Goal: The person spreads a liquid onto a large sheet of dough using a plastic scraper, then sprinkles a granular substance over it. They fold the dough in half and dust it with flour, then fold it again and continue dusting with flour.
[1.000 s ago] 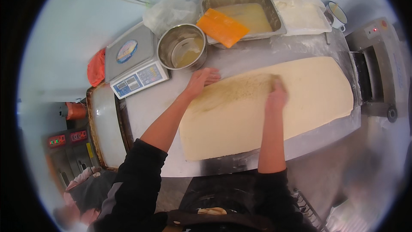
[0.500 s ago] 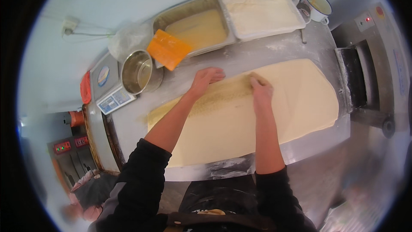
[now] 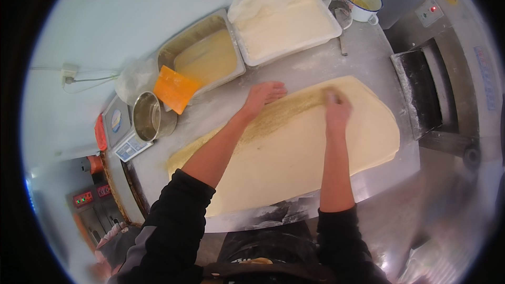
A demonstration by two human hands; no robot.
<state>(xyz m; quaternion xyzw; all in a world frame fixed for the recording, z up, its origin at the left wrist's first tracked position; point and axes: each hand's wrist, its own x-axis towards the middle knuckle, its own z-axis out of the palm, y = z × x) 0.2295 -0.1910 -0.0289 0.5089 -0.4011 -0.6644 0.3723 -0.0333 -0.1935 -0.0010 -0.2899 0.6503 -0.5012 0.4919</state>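
A long pale sheet of dough (image 3: 284, 163) lies on the steel worktable (image 3: 368, 63), with a yellowish-brown speckled smear along its far part. My left hand (image 3: 263, 97) rests at the dough's far edge, its fingers stretched out and close together. To its right, my right hand (image 3: 336, 109) is over the smeared band, fingers curled and slightly blurred; what they hold, if anything, I cannot make out. An orange plastic scraper (image 3: 176, 88) leans on the rim of a steel tray (image 3: 235, 47) of yellowish liquid, beyond my left hand.
At the back are a white tub of flour (image 3: 286, 29), an enamel mug (image 3: 371, 13), a steel pot (image 3: 147, 118), a plastic bag (image 3: 131, 79) and a scale (image 3: 131, 144). A steel machine (image 3: 447, 42) stands right, a baking tray (image 3: 123, 189) left.
The view has swung rightward. My right hand has shifted along the dough, last moving right relative to my left hand, and the speckled smear reaches more evenly along the far part.
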